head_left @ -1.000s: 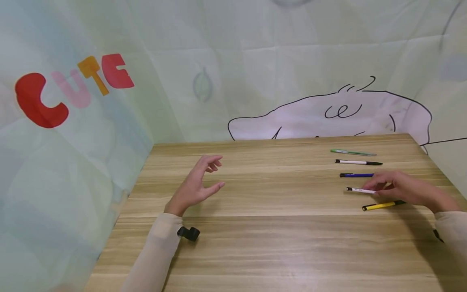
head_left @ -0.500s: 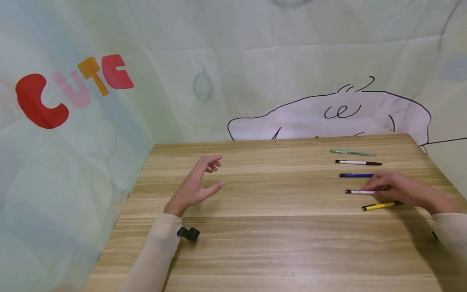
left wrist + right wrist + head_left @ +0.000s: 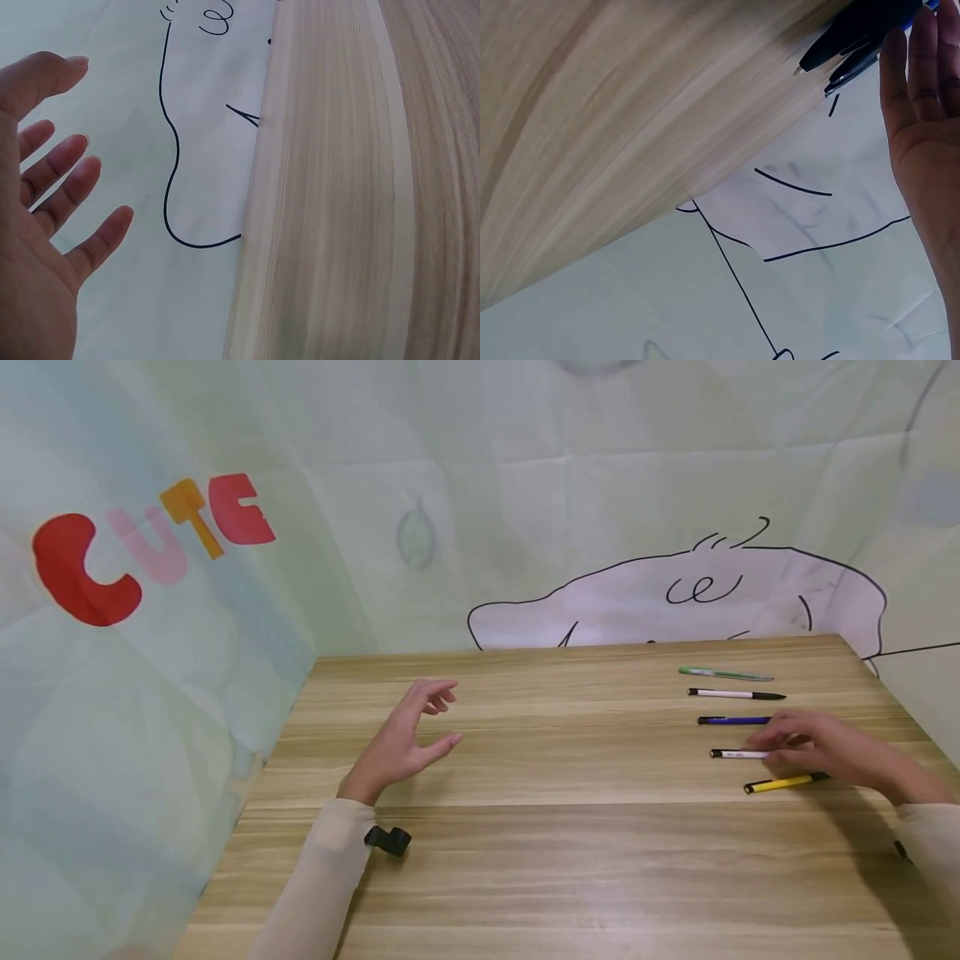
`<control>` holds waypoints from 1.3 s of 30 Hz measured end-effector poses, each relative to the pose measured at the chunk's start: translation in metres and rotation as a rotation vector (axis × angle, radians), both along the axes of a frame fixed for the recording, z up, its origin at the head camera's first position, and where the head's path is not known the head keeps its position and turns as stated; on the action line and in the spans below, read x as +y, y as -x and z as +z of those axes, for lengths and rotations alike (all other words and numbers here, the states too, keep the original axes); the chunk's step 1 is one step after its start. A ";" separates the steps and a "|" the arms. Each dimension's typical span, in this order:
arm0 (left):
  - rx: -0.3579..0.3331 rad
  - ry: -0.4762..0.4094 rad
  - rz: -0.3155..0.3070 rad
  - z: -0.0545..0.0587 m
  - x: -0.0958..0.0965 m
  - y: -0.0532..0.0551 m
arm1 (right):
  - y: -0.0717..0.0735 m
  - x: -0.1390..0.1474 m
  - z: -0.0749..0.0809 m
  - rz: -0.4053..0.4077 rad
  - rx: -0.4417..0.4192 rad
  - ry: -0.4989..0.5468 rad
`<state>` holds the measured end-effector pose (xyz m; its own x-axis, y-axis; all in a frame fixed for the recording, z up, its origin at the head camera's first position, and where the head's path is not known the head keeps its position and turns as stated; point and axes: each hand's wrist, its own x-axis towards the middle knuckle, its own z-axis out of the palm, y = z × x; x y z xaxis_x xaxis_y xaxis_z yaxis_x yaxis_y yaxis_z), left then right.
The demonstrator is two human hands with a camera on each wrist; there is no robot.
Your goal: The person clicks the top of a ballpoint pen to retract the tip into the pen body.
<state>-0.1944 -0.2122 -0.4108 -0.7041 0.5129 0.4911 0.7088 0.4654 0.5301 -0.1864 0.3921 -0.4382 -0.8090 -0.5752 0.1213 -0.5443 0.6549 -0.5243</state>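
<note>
My right hand (image 3: pixel 828 752) is at a white pen (image 3: pixel 738 754) with a black end, fingers and thumb on either side of its barrel. The pen's far part is hidden under the hand. Just nearer lies a yellow pen (image 3: pixel 783 783), and just beyond, a blue pen (image 3: pixel 731 721) partly covered by the fingertips. In the right wrist view, dark pen tips (image 3: pixel 840 45) show beside the fingers (image 3: pixel 896 79). My left hand (image 3: pixel 401 735) hovers over the left of the table, fingers loosely bent and thumb apart, holding nothing; the left wrist view shows its spread fingers (image 3: pixel 64 180).
Farther back, another white pen (image 3: pixel 727 693) with a black tip and a green pen (image 3: pixel 723 674) continue the row. The wooden table (image 3: pixel 562 860) meets a printed cloth backdrop (image 3: pixel 525 510) at its back and left edges.
The white pen's visible end has lowered a little and now lies still. My right hand has shifted slightly to the right along it. The left hand has not moved.
</note>
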 end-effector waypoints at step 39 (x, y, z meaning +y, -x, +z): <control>-0.014 0.005 -0.005 0.004 0.001 0.000 | -0.026 0.007 -0.011 0.169 0.060 0.164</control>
